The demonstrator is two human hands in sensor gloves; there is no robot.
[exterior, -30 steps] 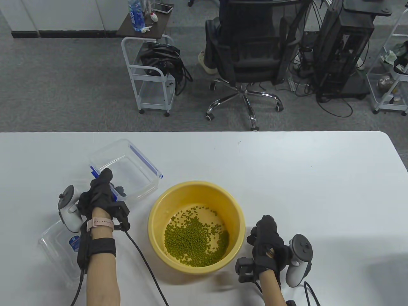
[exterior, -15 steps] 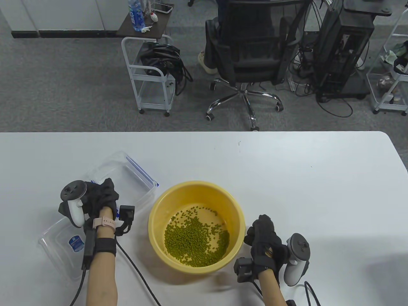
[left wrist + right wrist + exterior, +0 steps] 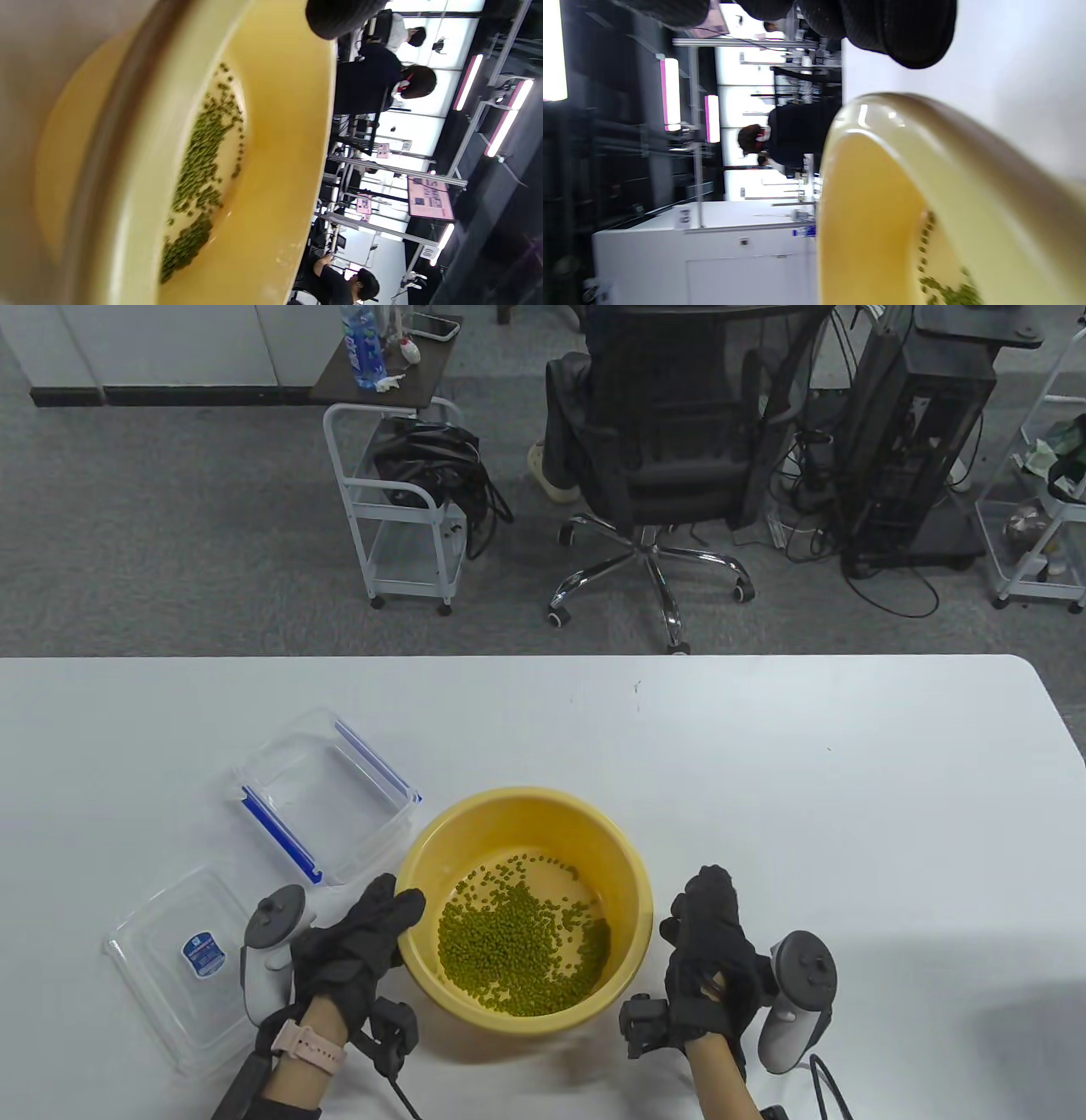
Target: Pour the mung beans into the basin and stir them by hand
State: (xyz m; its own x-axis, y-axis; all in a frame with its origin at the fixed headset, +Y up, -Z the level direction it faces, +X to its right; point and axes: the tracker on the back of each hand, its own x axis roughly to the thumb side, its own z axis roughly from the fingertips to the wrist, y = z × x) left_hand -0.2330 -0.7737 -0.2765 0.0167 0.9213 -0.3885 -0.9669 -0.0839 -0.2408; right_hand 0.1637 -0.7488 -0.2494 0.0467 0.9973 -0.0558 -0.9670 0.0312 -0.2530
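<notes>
A: Our left hand (image 3: 361, 937) rests straight fingers on the yellow basin (image 3: 624, 865) rim, our right hand (image 3: 708, 946) waits beside it, loosely curled, holding nothing.

B: Yep — mung beans (image 3: 517, 942) are poured, clear container (image 3: 327, 793) sits emptied. Stirring's left. Lid (image 3: 165, 963) label's unreadable.

Hands: left hand (image 3: 361, 937) and right hand (image 3: 708, 954) in black knitted sensor gloves.
Trackers: a white-grey controller-shaped unit (image 3: 271, 954) on each.
Wrists: small black boxes with black cables; pink watch strap (image 3: 310, 1045) on left.
Forearms: bare.
</notes>
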